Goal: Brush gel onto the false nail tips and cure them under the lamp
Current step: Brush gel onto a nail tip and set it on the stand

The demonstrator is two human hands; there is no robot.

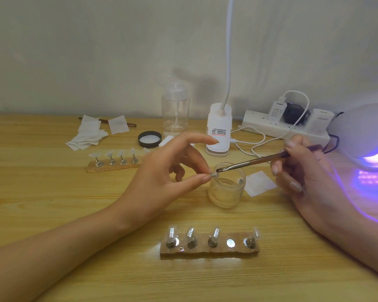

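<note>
My left hand (172, 168) pinches a small nail tip on its metal stand (214, 175) between thumb and a finger, just over the rim of the open glass gel jar (226, 188). My right hand (303, 171) grips a brown brush (264, 160) whose dark bristles touch the tip. A near wooden holder (210, 247) carries several clear tips on stands, with one magnet spot bare. A far wooden holder (112, 166) carries several more tips. The white curing lamp (362, 136) at the right edge glows violet underneath.
The jar's black lid (150, 139) lies behind my left hand. White wipes (90, 134) are scattered at the back left, another wipe (260, 183) lies right of the jar. A clear pump bottle (175, 110), a white clip lamp base (218, 131) and a power strip (286, 125) with cables line the back.
</note>
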